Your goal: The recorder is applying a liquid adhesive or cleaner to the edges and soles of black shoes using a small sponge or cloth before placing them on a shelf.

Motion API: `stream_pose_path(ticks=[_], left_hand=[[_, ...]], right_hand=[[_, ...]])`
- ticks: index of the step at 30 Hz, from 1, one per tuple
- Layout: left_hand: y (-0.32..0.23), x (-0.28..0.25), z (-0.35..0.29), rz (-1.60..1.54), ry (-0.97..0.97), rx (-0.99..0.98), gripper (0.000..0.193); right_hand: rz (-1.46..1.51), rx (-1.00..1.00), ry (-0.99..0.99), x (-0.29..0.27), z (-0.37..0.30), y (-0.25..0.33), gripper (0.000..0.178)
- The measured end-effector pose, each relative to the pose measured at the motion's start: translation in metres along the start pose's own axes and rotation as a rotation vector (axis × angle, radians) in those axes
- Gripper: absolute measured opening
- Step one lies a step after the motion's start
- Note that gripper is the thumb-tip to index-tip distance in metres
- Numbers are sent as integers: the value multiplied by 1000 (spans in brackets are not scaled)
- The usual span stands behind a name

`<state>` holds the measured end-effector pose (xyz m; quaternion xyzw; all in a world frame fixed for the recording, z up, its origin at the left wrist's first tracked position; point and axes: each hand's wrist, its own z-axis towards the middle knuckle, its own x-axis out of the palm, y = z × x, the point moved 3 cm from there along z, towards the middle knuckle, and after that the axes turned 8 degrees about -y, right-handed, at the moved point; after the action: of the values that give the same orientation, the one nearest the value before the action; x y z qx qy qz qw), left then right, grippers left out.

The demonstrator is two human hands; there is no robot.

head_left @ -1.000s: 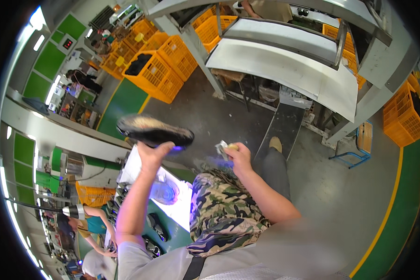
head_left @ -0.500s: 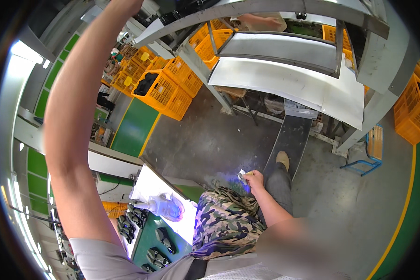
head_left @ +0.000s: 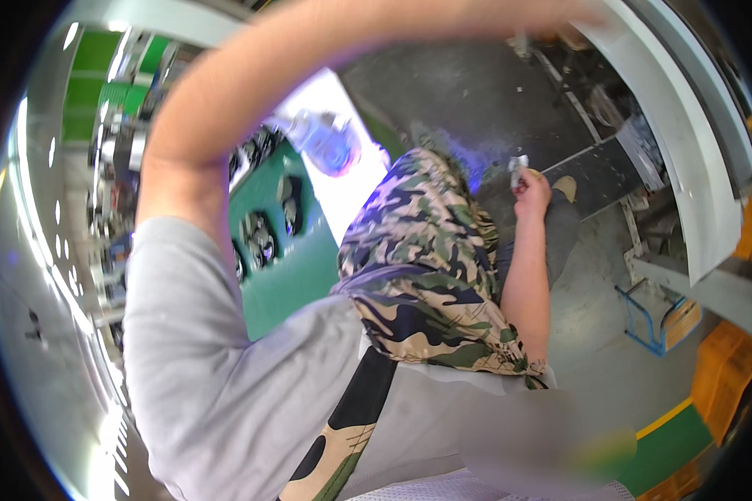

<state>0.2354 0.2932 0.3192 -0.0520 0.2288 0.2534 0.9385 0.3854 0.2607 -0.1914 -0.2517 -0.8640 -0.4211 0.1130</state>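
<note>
My left arm arches across the top of the view. My left hand (head_left: 572,13) is smeared by motion at the upper edge, near the white sheet-topped bench (head_left: 685,150), and its fingers cannot be made out. Lower down, by my knee, my right hand (head_left: 530,194) is closed round a small white object (head_left: 519,164), too small to tell its kind. A clear squeeze bottle (head_left: 322,144) with a nozzle stands to the left on a brightly lit white tabletop (head_left: 363,177). Black sandals (head_left: 259,238) rest beyond it on a green belt (head_left: 280,288).
A camouflage apron (head_left: 418,242) covers my lap. To the right are a blue-framed stool (head_left: 656,317) and an orange crate (head_left: 727,371). A dark board (head_left: 602,175) lies on the floor by my shoe (head_left: 566,188).
The view has turned, so the bench has shifted to the right edge. My left arm has bent across to the right. The small white object is still in my right hand.
</note>
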Motion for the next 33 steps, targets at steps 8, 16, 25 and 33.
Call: stream_pose_path(ticks=[8, 16, 25, 33], left_hand=[[-153, -257, -508, -31, -584, -2220, 47], [-260, -263, -680, -370, -2016, -2136, 89], [-150, -270, -704, -311, -2731, -1622, 93], [-140, -258, -704, 280, -2863, -1394, 46]], right_hand=[[-105, 181, 68, -10, 12, -13, 10], [-262, 242, 63, 31, -12, -6, 11], [-516, 52, 158, 88, -57, 33, 15], [-521, 98, 53, 55, -57, 43, 14]])
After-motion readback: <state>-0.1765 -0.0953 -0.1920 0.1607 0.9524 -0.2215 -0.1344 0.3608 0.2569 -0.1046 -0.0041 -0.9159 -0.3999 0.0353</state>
